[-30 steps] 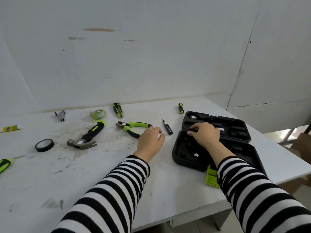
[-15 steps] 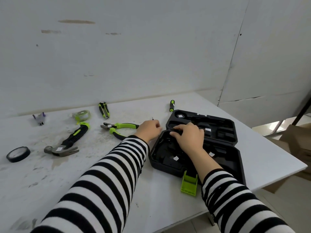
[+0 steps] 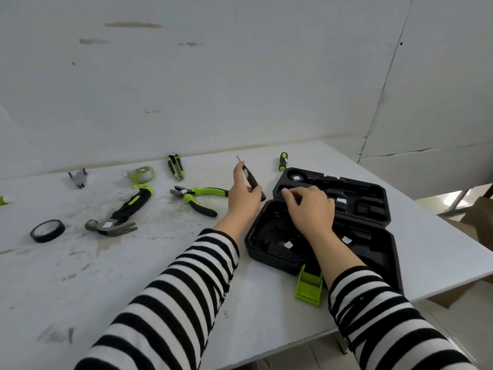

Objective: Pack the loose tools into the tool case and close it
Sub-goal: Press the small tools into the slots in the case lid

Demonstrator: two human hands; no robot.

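Note:
The black tool case [image 3: 373, 244] lies open on the right of the white table [image 3: 133, 276], with a green latch [image 3: 309, 288] at its near edge. My left hand [image 3: 241, 198] holds a thin black tester screwdriver [image 3: 252, 180] lifted off the table, just left of the case. My right hand [image 3: 310, 209] rests fingers-down on the case's hinge area, holding nothing that I can see. Loose on the table lie the pliers [image 3: 198, 198], a hammer [image 3: 120, 213], a utility knife [image 3: 175, 166], a short green-and-black screwdriver [image 3: 282, 161] and a tape measure [image 3: 140, 174].
A roll of black tape [image 3: 47, 230] lies at the left, and a small purple-and-grey part [image 3: 78, 177] sits near the wall. The table's right edge runs just past the case, with a cardboard box [image 3: 480, 222] beyond it. A white wall stands behind.
My left hand has closed on the thin black screwdriver and lifted it off the table. My right hand has stayed on the case. The camera view has shifted.

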